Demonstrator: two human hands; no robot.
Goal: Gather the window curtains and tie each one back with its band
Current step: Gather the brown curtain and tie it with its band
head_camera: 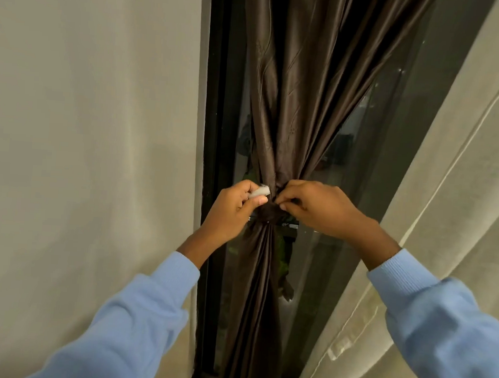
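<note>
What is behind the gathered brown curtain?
Behind the brown curtain is dark window glass with faint reflections, and a black frame at its left. The glass directly behind the folds is covered, so nothing can be told there.

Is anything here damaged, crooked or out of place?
Nothing looks damaged. The brown curtain is bunched where the left hand and right hand work; only the cream curtain at the right hangs slanted and loose.

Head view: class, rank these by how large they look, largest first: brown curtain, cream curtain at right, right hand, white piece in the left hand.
1. cream curtain and brown curtain: too alike to rank.
2. right hand.
3. white piece, pinched by the left hand.
</note>
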